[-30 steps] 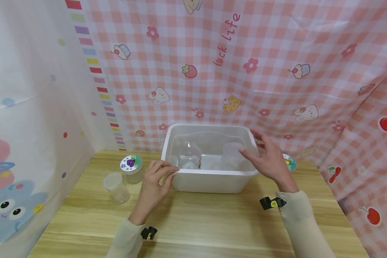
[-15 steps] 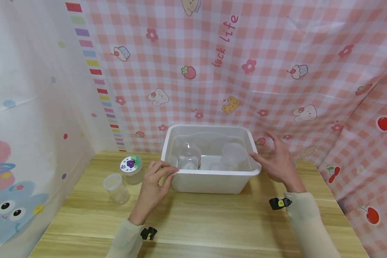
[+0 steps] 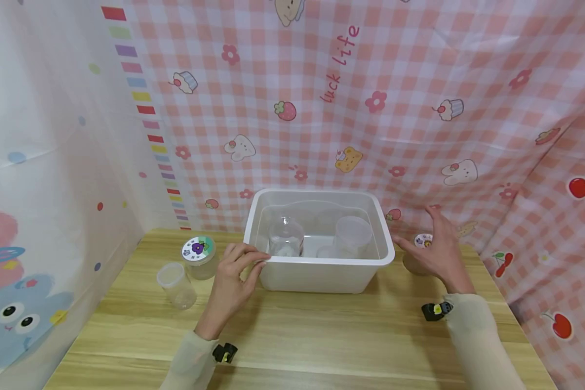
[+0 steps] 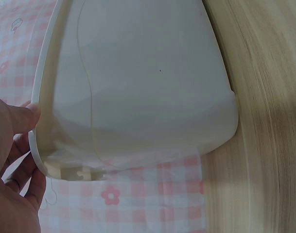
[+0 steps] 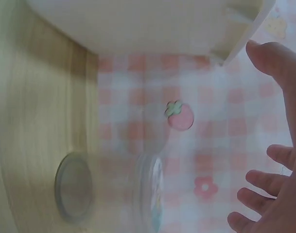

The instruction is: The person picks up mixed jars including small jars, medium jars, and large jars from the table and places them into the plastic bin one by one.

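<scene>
A white plastic bin (image 3: 317,277) stands on the table against the checked cloth. My left hand (image 3: 235,276) pinches its rim at the front left corner, thumb and fingers on either side of the edge in the left wrist view. Inside the bin lie two clear plastic jars, one on the left (image 3: 286,238) and a frosted-looking one on the right (image 3: 353,234). Right of the bin, my right hand (image 3: 437,253) is spread, holding nothing, close over a clear jar with a printed lid (image 3: 423,241). That jar (image 5: 150,194) is partly hidden by the hand in the head view.
Left of the bin stand a jar with a purple-and-green printed lid (image 3: 198,248) and a slimmer clear jar (image 3: 177,286) with a translucent top. A pink checked cloth (image 3: 322,135) hangs behind the wooden table (image 3: 322,336).
My right hand has moved right, away from the bin's right rim to over the lidded jar. The left hand stays on the rim.
</scene>
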{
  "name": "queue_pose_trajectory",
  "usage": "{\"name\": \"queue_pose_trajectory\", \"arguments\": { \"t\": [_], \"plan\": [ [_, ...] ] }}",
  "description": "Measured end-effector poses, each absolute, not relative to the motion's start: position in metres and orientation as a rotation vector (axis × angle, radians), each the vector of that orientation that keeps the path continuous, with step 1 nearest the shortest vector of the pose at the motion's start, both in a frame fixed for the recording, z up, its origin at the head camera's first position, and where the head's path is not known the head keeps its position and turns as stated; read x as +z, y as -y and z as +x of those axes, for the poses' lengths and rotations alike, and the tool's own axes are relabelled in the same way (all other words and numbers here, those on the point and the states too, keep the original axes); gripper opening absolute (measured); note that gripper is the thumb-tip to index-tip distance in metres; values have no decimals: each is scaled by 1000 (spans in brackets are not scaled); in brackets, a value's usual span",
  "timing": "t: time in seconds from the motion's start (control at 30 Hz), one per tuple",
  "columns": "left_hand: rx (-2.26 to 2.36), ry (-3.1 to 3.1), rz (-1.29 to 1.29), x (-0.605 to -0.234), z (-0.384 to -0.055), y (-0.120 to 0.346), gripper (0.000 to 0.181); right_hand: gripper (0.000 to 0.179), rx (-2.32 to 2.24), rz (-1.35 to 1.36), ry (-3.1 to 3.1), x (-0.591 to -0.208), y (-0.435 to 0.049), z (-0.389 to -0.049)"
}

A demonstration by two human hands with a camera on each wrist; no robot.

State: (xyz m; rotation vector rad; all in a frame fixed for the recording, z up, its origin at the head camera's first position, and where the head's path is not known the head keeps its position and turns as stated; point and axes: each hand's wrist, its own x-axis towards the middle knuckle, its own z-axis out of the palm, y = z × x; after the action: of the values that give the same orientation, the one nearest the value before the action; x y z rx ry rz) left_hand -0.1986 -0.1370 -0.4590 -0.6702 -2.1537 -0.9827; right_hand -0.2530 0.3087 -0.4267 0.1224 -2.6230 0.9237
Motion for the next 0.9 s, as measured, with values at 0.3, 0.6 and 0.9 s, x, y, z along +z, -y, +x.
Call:
{"name": "queue_pose_trajectory", "arguments": {
  "t": [0.3,0.6,0.9],
  "plan": [
    [-990,2164,-668,-459,-198,137,15,109,819,115,2610,-444,-327,-255],
    [-984,2136,-681,-461,-199,139,18,120,851,18,2713,-462,-339,-254],
    [-990,2134,-679,-461,-200,138,18,124,971,-142,2749,-472,-347,-257]
  ]
}}
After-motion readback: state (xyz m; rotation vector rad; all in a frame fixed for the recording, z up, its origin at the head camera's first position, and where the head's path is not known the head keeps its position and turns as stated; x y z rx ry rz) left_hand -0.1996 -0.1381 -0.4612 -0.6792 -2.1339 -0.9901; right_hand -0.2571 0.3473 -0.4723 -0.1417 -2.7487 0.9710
